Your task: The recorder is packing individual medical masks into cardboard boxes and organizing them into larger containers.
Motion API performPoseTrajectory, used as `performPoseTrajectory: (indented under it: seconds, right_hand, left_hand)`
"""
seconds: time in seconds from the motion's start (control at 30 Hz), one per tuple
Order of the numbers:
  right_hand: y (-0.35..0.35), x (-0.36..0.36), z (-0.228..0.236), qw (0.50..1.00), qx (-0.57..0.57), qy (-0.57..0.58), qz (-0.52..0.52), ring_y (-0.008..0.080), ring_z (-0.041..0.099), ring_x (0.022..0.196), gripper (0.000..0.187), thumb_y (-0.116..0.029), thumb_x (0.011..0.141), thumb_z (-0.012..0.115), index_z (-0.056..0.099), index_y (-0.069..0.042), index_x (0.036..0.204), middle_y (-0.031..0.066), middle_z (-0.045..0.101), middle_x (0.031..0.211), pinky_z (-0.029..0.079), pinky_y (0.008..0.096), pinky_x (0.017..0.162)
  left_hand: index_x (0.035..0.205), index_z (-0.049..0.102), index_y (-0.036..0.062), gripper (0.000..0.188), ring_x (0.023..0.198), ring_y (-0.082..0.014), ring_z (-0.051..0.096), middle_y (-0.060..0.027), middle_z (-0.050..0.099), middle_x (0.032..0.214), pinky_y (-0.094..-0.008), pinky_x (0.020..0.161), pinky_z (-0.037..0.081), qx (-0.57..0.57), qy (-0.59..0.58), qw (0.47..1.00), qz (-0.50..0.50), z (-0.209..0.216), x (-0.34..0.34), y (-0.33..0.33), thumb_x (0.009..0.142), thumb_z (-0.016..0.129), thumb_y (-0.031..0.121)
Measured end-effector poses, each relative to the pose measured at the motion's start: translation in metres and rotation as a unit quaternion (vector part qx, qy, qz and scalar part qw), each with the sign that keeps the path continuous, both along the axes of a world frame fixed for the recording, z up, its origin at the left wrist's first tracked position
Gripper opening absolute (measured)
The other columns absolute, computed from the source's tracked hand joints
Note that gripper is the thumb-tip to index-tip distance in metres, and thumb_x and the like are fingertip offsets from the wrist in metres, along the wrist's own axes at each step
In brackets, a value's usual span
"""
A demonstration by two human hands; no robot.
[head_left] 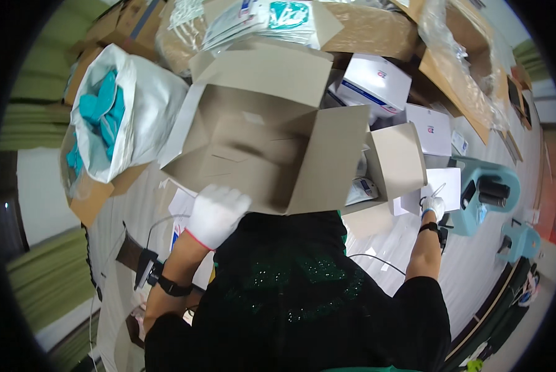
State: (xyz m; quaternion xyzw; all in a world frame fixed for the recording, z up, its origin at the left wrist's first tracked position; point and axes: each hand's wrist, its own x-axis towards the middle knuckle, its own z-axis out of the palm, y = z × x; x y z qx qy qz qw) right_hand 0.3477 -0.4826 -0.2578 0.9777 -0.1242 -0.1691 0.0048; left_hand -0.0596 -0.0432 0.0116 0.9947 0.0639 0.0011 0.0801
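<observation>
- Fingers of the left hand (218, 214), in a white glove, are curling at the near edge of the large open box (253, 142); whether they are gripping it, I cannot tell. Those of the gloved right hand (434, 208) are bending beside a small white box (449, 188), well to the right of the large box; their grip is not showing clearly.
- Left of the large box, a white sack (148, 102) is standing in a brown carton (95, 204) and holding teal cloth items (98, 105).
- Between the sack and the smaller box, the large box itself is facing upward, its flaps spreading outward. Opening it looks done; its inside is showing bare cardboard, so any filling seems not yet begun, and closing the flaps seems left.
- Beyond its far flap, flat packets (240, 25) are lying stacked.
- Just right of it, a smaller open box (398, 164) is holding packets (361, 191).
- Farther right of it, a light blue stool (460, 217) is bearing dark cylinders (493, 192).
</observation>
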Motion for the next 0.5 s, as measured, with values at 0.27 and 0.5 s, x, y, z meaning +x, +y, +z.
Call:
performPoseTrajectory:
  seconds: [0.27,0.5]
  right_hand:
    - [0.162,-0.09,0.106,0.772,0.619,0.087,0.115,0.0157,0.065,0.091,0.041,-0.018,0.095,0.057,0.052,0.003,0.13,0.0126,0.064,0.114,0.052,0.0296,0.076]
    - [0.269,-0.155,0.164,0.52,0.796,0.267,0.157,0.0148,0.058,0.106,0.056,-0.024,0.089,0.064,0.046,0.005,0.134,0.0096,0.058,0.124,0.046,0.0289,0.092]
  left_hand:
    - [0.082,0.059,0.009,0.016,0.065,-0.0241,0.055,-0.0053,0.052,0.068,-0.0379,0.059,0.043,-0.026,-0.032,0.998,-0.048,0.025,0.019,-0.014,0.066,0.064,0.01]
    - [0.079,0.058,0.0113,0.014,0.066,-0.0214,0.056,-0.003,0.051,0.068,-0.0336,0.059,0.044,-0.078,-0.091,0.989,-0.081,0.07,0.013,-0.021,0.065,0.062,0.012]
